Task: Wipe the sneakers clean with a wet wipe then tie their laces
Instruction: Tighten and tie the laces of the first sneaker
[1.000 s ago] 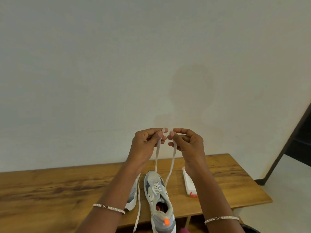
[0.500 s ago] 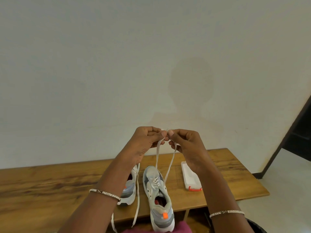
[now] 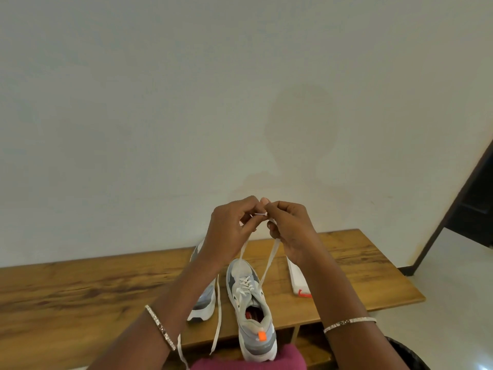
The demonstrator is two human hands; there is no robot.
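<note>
Sneaker [image 3: 249, 303] toe points toward wall.

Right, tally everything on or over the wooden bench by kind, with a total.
Sneakers: 2, the right sneaker being laced and the left sneaker partly behind the forearm
Wipe packs: 1, the white pack
Hands: 2, the left hand and right hand, each pinching a lace end
Bracelets: 2, left bracelet, right bracelet
Total: 7

Two sneakers [image 3: 249, 297] on bench [image 3: 80, 295]; pack [image 3: 297, 279], maybe wipes, right.
</note>
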